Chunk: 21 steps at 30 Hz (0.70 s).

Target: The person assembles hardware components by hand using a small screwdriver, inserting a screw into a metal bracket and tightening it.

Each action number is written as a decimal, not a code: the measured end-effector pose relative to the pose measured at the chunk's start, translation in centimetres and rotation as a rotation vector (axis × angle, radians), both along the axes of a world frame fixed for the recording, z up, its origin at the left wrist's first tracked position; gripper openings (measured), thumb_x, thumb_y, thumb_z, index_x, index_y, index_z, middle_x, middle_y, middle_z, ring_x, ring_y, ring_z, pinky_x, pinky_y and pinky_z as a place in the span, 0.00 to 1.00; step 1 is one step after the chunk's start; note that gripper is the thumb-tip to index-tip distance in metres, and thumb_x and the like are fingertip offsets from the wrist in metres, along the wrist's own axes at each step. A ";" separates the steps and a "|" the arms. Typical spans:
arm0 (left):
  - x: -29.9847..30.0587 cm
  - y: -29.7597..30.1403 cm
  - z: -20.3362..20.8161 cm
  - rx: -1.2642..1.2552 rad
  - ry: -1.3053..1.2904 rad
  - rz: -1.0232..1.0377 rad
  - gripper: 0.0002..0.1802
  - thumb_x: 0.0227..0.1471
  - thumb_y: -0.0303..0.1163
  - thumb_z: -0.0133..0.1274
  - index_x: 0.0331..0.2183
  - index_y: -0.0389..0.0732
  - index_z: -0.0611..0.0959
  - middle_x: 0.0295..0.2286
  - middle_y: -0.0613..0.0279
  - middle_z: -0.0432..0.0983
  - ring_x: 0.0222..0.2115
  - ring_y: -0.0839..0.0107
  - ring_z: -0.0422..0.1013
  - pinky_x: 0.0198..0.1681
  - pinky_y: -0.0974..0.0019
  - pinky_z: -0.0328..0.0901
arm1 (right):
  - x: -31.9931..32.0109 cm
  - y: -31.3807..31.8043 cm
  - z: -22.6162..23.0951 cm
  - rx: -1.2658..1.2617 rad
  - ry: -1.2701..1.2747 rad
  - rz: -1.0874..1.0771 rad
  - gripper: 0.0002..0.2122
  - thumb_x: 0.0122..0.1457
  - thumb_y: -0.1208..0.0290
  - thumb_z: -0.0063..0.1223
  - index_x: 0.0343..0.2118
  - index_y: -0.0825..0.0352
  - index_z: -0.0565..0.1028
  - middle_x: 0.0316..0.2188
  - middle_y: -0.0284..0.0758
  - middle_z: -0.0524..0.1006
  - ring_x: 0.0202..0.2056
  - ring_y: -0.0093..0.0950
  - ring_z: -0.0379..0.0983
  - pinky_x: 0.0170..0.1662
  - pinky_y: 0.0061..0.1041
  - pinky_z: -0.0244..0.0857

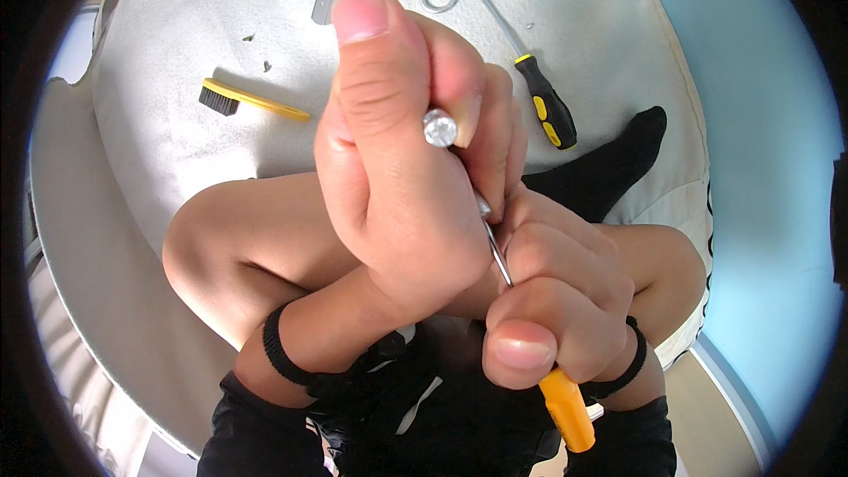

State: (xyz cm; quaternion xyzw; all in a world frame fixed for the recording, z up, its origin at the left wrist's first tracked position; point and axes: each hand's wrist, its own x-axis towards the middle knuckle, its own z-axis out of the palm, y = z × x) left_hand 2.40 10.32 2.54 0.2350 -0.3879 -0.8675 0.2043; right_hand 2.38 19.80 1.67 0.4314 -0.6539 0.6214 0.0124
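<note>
Right hand (561, 287) grips orange-handled tool (567, 411), thin shaft (498, 252) slanting up-left. Left hand (402, 132), up-left of tool, closes round silver piece (440, 128), round end facing up.

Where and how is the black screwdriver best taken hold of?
The black screwdriver is probably best gripped around its thick handle, from above and the person's side: it lies flat, handle end nearer the person, with the thin shaft pointing away.
</note>
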 end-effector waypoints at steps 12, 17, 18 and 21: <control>0.1 0.3 0.6 0.011 -0.037 0.072 0.26 0.56 0.53 0.33 0.13 0.49 0.57 0.04 0.65 0.48 0.04 0.74 0.42 0.09 0.69 0.42 | 0.1 0.5 0.0 0.005 -0.066 0.042 0.12 0.49 0.75 0.50 0.13 0.68 0.63 0.14 0.36 0.62 0.14 0.30 0.58 0.18 0.25 0.55; 0.2 0.1 0.0 -0.040 0.016 0.016 0.27 0.56 0.54 0.32 0.13 0.49 0.57 0.04 0.65 0.49 0.04 0.73 0.42 0.09 0.69 0.42 | 0.4 0.3 -0.5 -0.018 -0.064 0.011 0.12 0.51 0.74 0.48 0.13 0.67 0.62 0.14 0.35 0.61 0.15 0.29 0.58 0.18 0.24 0.55; 0.3 0.0 -0.1 -0.044 0.023 0.006 0.27 0.56 0.54 0.32 0.13 0.49 0.57 0.04 0.65 0.49 0.04 0.73 0.42 0.09 0.69 0.42 | 0.5 0.3 -0.6 -0.017 -0.061 0.002 0.13 0.52 0.73 0.47 0.14 0.66 0.62 0.14 0.33 0.61 0.15 0.28 0.58 0.18 0.23 0.55; 0.4 -0.2 -0.3 -0.054 0.059 -0.017 0.26 0.56 0.54 0.31 0.13 0.50 0.57 0.03 0.65 0.49 0.04 0.73 0.41 0.09 0.69 0.42 | 0.6 0.3 -0.7 -0.001 -0.064 -0.008 0.14 0.55 0.70 0.46 0.15 0.64 0.60 0.15 0.31 0.61 0.16 0.28 0.59 0.19 0.22 0.55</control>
